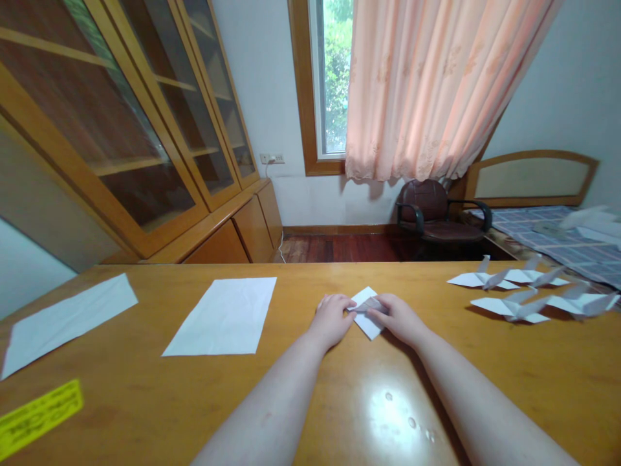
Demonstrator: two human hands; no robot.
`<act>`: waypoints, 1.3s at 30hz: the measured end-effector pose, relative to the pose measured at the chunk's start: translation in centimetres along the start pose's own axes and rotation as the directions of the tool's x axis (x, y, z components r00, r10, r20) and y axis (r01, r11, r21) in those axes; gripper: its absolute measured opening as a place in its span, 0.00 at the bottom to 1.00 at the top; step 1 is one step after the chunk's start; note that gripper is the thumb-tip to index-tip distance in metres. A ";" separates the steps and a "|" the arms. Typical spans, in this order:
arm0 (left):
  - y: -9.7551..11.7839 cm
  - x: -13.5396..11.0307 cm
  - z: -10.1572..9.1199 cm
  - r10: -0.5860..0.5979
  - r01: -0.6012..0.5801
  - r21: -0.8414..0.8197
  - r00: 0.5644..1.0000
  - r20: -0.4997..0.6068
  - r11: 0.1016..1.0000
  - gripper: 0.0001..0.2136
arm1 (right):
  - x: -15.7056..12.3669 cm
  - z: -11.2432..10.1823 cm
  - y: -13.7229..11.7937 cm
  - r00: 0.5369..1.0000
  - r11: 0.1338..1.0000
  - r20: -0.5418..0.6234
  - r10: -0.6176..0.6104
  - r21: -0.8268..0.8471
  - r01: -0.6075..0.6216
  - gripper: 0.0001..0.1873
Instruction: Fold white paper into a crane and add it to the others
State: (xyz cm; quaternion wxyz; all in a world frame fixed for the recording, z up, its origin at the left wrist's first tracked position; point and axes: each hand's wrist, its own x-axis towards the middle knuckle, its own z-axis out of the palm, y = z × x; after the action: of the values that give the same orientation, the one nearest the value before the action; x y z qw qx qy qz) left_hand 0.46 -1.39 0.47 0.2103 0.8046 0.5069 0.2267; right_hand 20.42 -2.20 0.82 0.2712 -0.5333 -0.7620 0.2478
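Note:
A small folded piece of white paper [369,329] lies on the wooden table, its outline a diamond with a raised flap in the middle. My left hand [334,317] grips its left corner, thumb and fingers closed on the fold. On the opposite side my right hand [395,316] pinches the flap and right corner. Parts of the paper are hidden under the fingers. To the right stand several folded paper cranes [519,307] with pointed wings and upright necks.
A white paper sheet [223,317] lies left of my hands, and another sheet [70,320] is farther left. A yellow label [41,417] sits at the table's lower left. Beyond the far edge are an office chair [429,207], a bed [557,223] and a glass-door cabinet [213,200].

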 end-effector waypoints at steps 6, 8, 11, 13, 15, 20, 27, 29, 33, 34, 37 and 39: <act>0.1 0.0 -0.1 0.002 -0.003 0.009 1.000 0.009 1.000 0.11 | 0.1 0.0 0.4 0.999 0.999 0.003 0.036 0.005 -0.036 0.13; 0.2 0.0 -0.2 0.004 -0.004 0.020 1.000 0.016 1.000 0.11 | 0.0 0.0 0.3 0.998 0.998 0.005 0.057 0.017 -0.057 0.13; 0.3 0.0 -0.4 -0.005 0.004 0.041 0.999 0.034 0.999 0.11 | 0.0 -0.1 0.1 0.997 0.996 0.010 0.078 0.040 -0.078 0.13; 0.4 0.0 -0.4 -0.013 0.011 0.045 0.999 0.040 0.999 0.11 | 0.0 -0.1 0.0 0.994 0.994 0.003 0.106 0.028 -0.106 0.14; 0.4 0.0 -0.4 -0.014 0.012 0.043 0.999 0.035 0.999 0.11 | 0.0 -0.1 0.0 0.992 0.992 -0.011 0.127 -0.003 -0.127 0.14; 0.1 0.1 -0.2 -0.014 0.013 0.042 1.000 0.016 0.999 0.10 | 0.0 0.0 0.2 0.990 0.990 -0.042 0.136 -0.032 -0.137 0.15; 0.3 0.2 -0.2 -0.032 0.031 0.049 0.999 0.017 0.998 0.09 | 0.0 0.0 0.2 0.990 0.989 -0.047 0.135 -0.051 -0.137 0.15; 0.2 0.2 -0.3 -0.030 0.029 0.048 0.999 0.019 0.998 0.10 | 0.0 0.0 0.2 0.990 0.989 -0.043 0.135 -0.055 -0.138 0.14; 0.0 0.3 -0.2 -0.006 0.005 0.044 1.000 0.016 0.999 0.10 | 0.1 0.0 0.2 0.989 0.988 -0.040 0.143 -0.052 -0.145 0.12; 0.0 0.3 -0.2 0.001 -0.002 0.043 1.000 0.013 0.999 0.10 | 0.1 0.0 0.2 0.989 0.988 -0.038 0.145 -0.051 -0.147 0.12; -0.1 0.3 -0.2 0.003 -0.003 0.039 1.000 0.012 0.999 0.10 | 0.2 0.1 0.2 0.988 0.986 -0.035 0.151 -0.060 -0.153 0.10; -0.2 0.3 -0.2 -0.010 0.009 0.038 1.000 0.017 0.999 0.10 | 0.2 0.1 0.3 0.986 0.985 -0.051 0.157 -0.071 -0.160 0.09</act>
State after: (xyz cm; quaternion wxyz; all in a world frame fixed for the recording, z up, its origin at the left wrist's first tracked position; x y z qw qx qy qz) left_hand 0.35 -1.07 0.55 0.2002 0.8080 0.5131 0.2091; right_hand 20.52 -1.91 0.54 0.2477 -0.6073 -0.7196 0.2278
